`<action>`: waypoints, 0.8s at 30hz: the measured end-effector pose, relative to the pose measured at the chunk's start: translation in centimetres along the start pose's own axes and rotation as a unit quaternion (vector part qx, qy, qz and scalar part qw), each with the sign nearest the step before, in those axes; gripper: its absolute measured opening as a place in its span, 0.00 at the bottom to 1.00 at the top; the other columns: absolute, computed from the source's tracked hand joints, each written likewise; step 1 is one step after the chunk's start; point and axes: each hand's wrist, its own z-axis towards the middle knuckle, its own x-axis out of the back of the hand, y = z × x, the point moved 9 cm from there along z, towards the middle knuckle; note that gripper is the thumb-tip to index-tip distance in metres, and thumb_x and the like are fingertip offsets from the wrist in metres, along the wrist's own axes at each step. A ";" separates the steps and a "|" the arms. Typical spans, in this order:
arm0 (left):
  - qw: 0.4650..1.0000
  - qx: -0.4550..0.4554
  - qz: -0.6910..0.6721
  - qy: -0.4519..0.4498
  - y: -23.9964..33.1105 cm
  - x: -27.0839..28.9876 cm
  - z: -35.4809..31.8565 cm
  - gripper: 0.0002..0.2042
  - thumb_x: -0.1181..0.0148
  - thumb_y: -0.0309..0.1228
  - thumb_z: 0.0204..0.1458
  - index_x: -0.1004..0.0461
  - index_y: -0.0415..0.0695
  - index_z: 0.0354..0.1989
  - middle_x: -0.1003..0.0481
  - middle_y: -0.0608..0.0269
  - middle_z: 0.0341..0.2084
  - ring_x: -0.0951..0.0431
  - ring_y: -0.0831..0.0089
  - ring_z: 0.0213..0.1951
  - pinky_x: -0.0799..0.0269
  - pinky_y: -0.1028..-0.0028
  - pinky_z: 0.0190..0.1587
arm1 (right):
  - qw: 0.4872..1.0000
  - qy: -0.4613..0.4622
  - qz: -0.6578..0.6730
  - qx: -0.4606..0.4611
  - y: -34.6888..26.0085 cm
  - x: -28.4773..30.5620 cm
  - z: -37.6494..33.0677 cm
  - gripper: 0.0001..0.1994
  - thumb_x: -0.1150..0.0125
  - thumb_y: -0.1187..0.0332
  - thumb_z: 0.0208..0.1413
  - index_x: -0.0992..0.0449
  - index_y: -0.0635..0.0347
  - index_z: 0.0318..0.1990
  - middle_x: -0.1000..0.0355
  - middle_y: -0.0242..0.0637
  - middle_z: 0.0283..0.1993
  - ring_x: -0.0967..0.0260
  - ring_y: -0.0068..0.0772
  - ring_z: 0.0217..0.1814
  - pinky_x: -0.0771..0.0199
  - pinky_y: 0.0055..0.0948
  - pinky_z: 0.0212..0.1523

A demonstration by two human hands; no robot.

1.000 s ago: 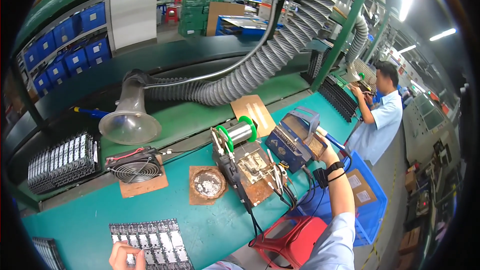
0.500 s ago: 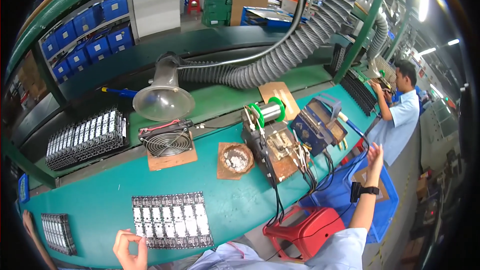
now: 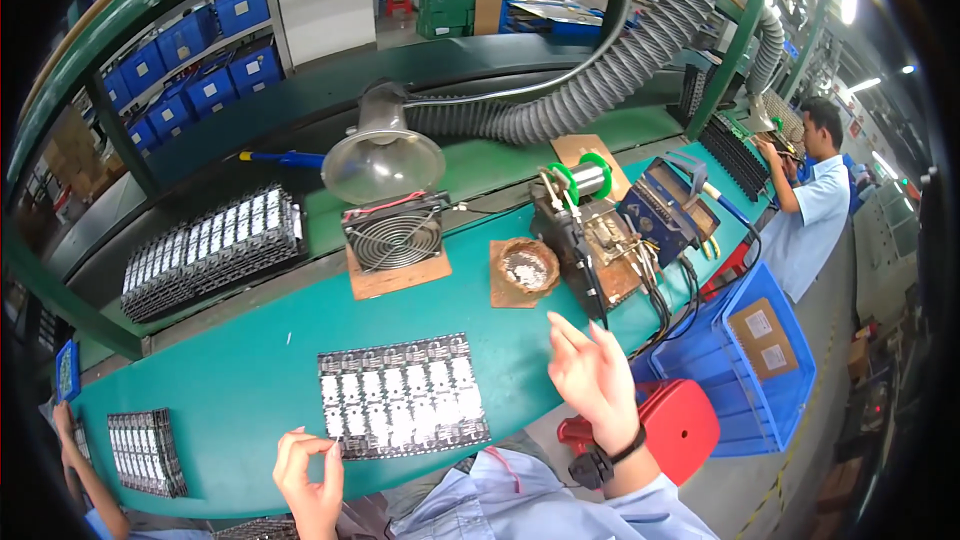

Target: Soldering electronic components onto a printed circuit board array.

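Observation:
A rectangular panel of joined circuit boards [image 3: 402, 395], black with white patches, lies flat on the green table in front of me. At its near left corner, my left hand [image 3: 308, 480] is closed in a pinch, thumb and forefinger on the panel's edge. My right hand [image 3: 592, 380] hangs in the air to the right of the panel, open, its fingers stretched out and slightly blurred. Nothing shows in it. A dark band with a small black box circles that wrist. Left of my left hand sits a stack of similar panels [image 3: 145, 452].
Behind the panel stand a fan [image 3: 397, 240], a clear extraction hood [image 3: 383, 168] and a brown bowl [image 3: 528, 267]. Solder wire [image 3: 590, 180] and a blue soldering unit [image 3: 668, 202] are further right. A red stool [image 3: 690, 430] and blue bin [image 3: 745, 430] flank me; co-workers are at both sides.
My right hand has come in from the far right toward the panel. My left hand keeps its pinch at the panel's corner. The whole view has shifted, showing more of a co-worker's arms at left.

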 end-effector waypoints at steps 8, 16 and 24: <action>0.979 0.183 -0.004 0.096 -9.8 5.0 -5.8 0.05 0.44 0.20 0.51 0.33 0.36 0.25 0.33 0.58 0.22 0.33 0.70 0.27 0.35 0.72 0.36 | 0.971 0.033 0.146 0.187 -5.6 3.2 6.2 0.20 0.44 0.58 0.59 0.29 0.69 0.49 0.25 0.44 0.46 0.27 0.30 0.44 0.27 0.26 0.43; 0.984 0.132 0.052 0.104 -9.3 4.0 -3.4 0.05 0.44 0.20 0.52 0.33 0.34 0.26 0.33 0.58 0.23 0.33 0.69 0.26 0.37 0.73 0.33 | 0.941 -0.040 -0.028 0.335 -8.5 0.0 4.5 0.19 0.43 0.63 0.56 0.29 0.68 0.50 0.25 0.46 0.48 0.28 0.31 0.42 0.27 0.26 0.42; 0.983 0.120 0.091 0.103 -9.1 3.0 -2.6 0.04 0.42 0.17 0.48 0.32 0.35 0.27 0.31 0.57 0.24 0.30 0.66 0.27 0.34 0.72 0.33 | 0.772 0.087 -0.454 0.437 -5.2 4.0 -5.6 0.25 0.55 0.59 0.64 0.39 0.70 0.62 0.29 0.42 0.48 0.30 0.28 0.42 0.32 0.25 0.45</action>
